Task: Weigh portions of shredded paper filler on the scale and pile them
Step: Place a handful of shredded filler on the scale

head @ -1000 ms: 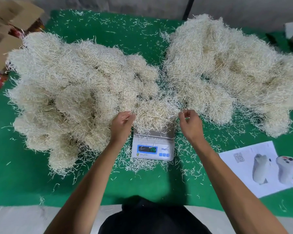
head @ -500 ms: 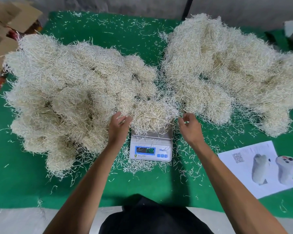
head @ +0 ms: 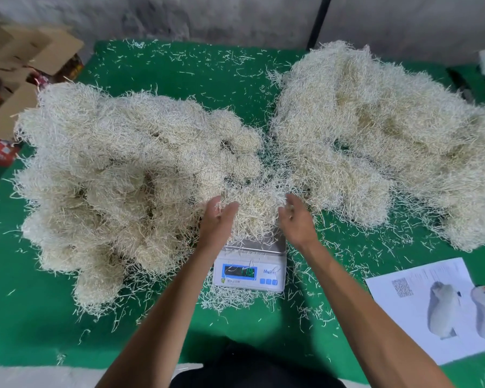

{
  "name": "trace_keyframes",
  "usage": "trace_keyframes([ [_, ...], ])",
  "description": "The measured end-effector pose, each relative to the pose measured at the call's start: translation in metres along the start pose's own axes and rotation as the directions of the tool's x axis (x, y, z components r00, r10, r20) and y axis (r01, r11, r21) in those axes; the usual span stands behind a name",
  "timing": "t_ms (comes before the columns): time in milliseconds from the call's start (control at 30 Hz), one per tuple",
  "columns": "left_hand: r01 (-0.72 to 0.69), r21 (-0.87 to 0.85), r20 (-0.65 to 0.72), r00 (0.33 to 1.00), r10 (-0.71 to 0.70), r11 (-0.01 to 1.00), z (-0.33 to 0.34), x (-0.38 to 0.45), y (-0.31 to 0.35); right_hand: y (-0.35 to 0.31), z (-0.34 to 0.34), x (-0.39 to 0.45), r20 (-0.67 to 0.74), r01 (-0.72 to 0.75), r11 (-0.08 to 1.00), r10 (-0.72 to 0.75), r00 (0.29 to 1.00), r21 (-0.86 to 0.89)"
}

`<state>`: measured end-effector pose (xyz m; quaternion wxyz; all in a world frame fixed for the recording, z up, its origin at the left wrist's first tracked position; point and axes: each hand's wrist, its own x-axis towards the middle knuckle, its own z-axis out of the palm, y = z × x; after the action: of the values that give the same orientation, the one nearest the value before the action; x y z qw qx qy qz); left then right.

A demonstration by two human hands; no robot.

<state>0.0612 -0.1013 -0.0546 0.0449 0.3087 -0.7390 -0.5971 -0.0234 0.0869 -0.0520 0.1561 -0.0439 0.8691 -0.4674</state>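
Head view, left hand, right hand cupping portion on scale

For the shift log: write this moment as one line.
portion on scale | left hand open, at its left side | right hand open, at its right side | piles both sides

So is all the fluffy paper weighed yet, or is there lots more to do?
Lots looks weighed already: the lumpy pile on the left seems made of separate clumps. Right now one portion sits on the scale, with the left hand and right hand cupped at its sides. The big heap on the right probably still needs weighing, so plenty remains.
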Motion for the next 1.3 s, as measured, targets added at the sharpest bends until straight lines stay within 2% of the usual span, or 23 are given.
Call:
trace_keyframes([
  [67,0.031,0.002,0.112,0.993,-0.031,1.0,0.017,0.0,0.009,-0.008,0.013,-0.002,0.144,-0.032,0.998,0.023,0.989,0.057],
  [133,0.095,-0.026,0.17,0.981,-0.089,0.995,0.034,0.004,0.017,-0.017,0.024,-0.003,0.253,0.041,0.993,-0.068,0.965,0.108],
  [167,0.137,-0.089,0.156,0.98,-0.122,0.987,0.039,0.009,0.02,-0.02,0.026,-0.002,0.279,0.086,0.982,-0.131,0.951,0.167],
  [200,0.191,-0.192,0.116,0.978,-0.171,0.963,0.04,0.015,0.023,-0.023,0.026,0.001,0.279,0.103,0.962,-0.174,0.944,0.252],
  [267,0.297,-0.367,0.037,0.952,-0.305,0.881,0.037,0.031,0.032,-0.035,0.017,0.011,0.198,0.055,0.902,-0.153,0.968,0.429],
  [333,0.341,-0.379,-0.005,0.929,-0.37,0.86,0.033,0.044,0.041,-0.046,0.004,0.024,0.07,0.067,0.879,-0.113,0.991,0.472],
  [400,0.3,-0.334,0.01,0.949,-0.315,0.894,0.03,0.053,0.053,-0.058,-0.006,0.037,0.085,0.108,0.925,-0.149,0.985,0.365],
  [500,0.213,-0.221,0.142,0.973,-0.185,0.952,0.022,0.058,0.079,-0.075,-0.022,0.058,0.184,0.177,0.952,-0.226,0.956,0.25],
  [567,0.108,-0.185,0.127,0.988,-0.085,0.977,0.009,0.063,0.094,-0.086,-0.042,0.074,0.145,0.208,0.946,-0.249,0.958,0.251],
  [633,0.039,-0.199,0.161,0.987,-0.006,0.979,-0.002,0.066,0.112,-0.097,-0.059,0.084,0.118,0.151,0.941,-0.194,0.974,0.302],
  [733,0.042,-0.205,0.232,0.973,0.007,0.978,-0.005,0.068,0.132,-0.11,-0.056,0.089,0.081,0.068,0.901,-0.113,0.99,0.429],
  [800,0.135,-0.288,0.355,0.935,-0.025,0.948,-0.005,0.065,0.138,-0.116,-0.044,0.084,0.107,0.067,0.899,-0.125,0.986,0.432],
  [867,0.087,-0.293,0.421,0.906,0.047,0.952,-0.006,0.063,0.137,-0.118,-0.047,0.081,0.162,0.076,0.913,-0.152,0.975,0.401],
  [900,0.07,-0.263,0.391,0.92,0.04,0.962,-0.007,0.06,0.137,-0.119,-0.056,0.084,0.151,0.064,0.914,-0.134,0.979,0.4],
  [967,0.124,-0.166,0.216,0.973,-0.086,0.978,-0.009,0.061,0.137,-0.118,-0.071,0.09,0.061,0.052,0.896,-0.088,0.994,0.441],
  [1000,0.146,-0.156,0.175,0.977,-0.118,0.977,-0.008,0.064,0.137,-0.115,-0.07,0.091,0.031,0.045,0.876,-0.068,0.997,0.48],
  [1067,0.173,-0.176,0.163,0.976,-0.144,0.969,-0.004,0.067,0.144,-0.115,-0.056,0.084,0.002,0.034,0.855,-0.042,0.999,0.518],
  [1133,0.168,-0.149,0.149,0.978,-0.146,0.974,0.0,0.068,0.147,-0.109,-0.045,0.08,0.027,0.039,0.881,-0.058,0.998,0.472],
  [1233,0.186,-0.139,0.099,0.98,-0.173,0.973,-0.009,0.073,0.145,-0.103,-0.07,0.099,-0.158,0.002,0.824,0.106,0.982,0.567],
  [1267,0.187,-0.159,0.092,0.98,-0.174,0.97,-0.011,0.074,0.145,-0.103,-0.078,0.105,-0.183,0.004,0.803,0.131,0.974,0.596],
  [1300,0.192,-0.165,0.095,0.979,-0.179,0.967,-0.012,0.073,0.145,-0.105,-0.082,0.106,-0.149,0.007,0.813,0.098,0.984,0.582],
])
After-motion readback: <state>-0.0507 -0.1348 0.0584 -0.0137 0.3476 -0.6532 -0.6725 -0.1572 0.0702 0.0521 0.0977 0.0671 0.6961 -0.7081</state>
